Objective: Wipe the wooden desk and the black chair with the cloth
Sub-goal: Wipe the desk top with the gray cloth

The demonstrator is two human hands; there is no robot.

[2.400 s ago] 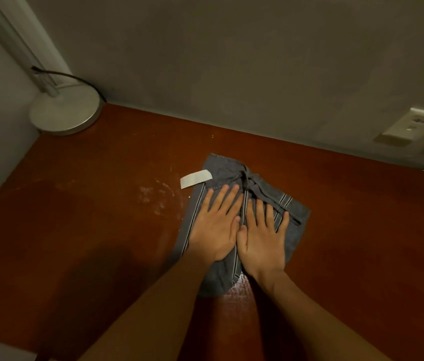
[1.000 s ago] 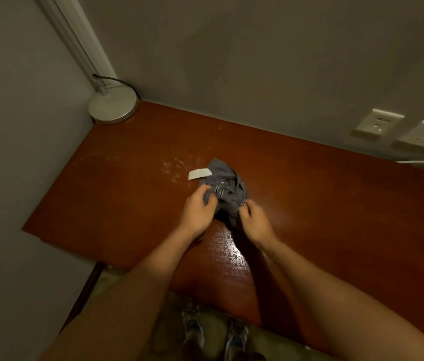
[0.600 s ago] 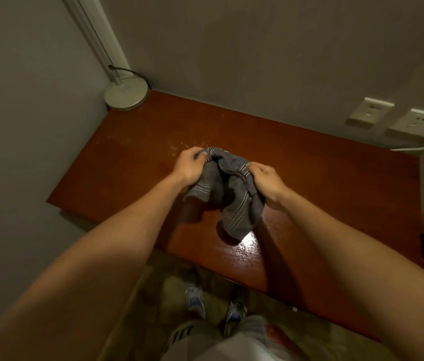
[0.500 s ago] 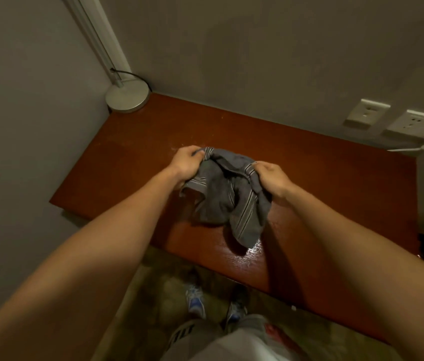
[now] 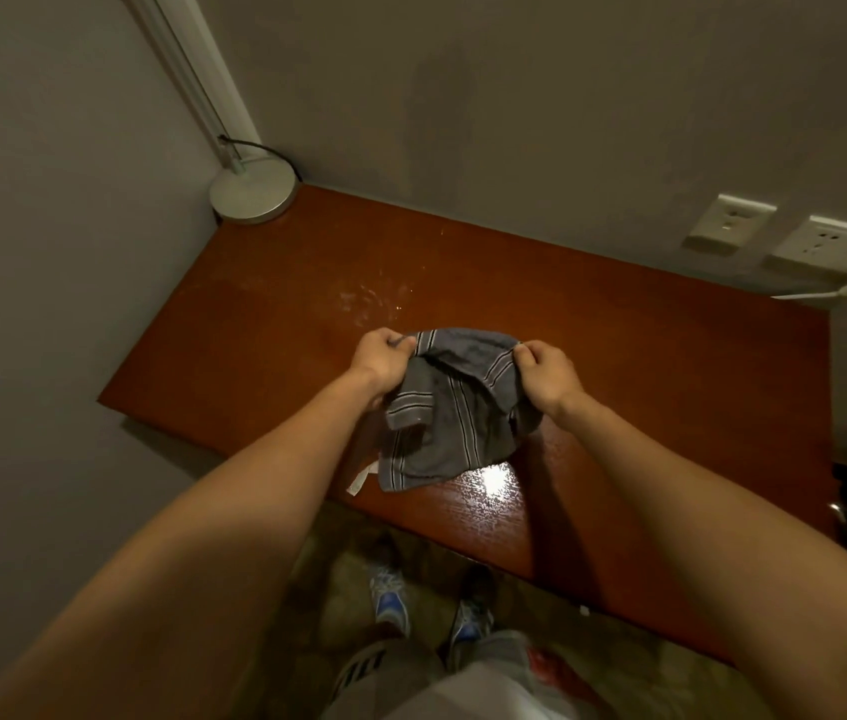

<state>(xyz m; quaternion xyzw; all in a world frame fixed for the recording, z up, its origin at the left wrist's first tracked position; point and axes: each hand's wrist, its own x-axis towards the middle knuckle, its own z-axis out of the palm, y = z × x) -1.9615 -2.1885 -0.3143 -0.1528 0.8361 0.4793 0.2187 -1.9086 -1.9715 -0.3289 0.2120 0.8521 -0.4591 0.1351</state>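
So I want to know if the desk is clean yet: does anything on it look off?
Yes: whitish smears mark the wooden desk just beyond the cloth, toward the wall, and stand out against the dark red-brown top. The left hand and right hand hold the cloth bunched, short of that patch.

Cloth (image 5: 455,407) between left hand (image 5: 382,363) and right hand (image 5: 546,376), over the desk (image 5: 670,387) near its front; lamp base (image 5: 253,195) on far-left corner.

Dim, warm light; glare patch on the desk (image 5: 618,366); edges warped.
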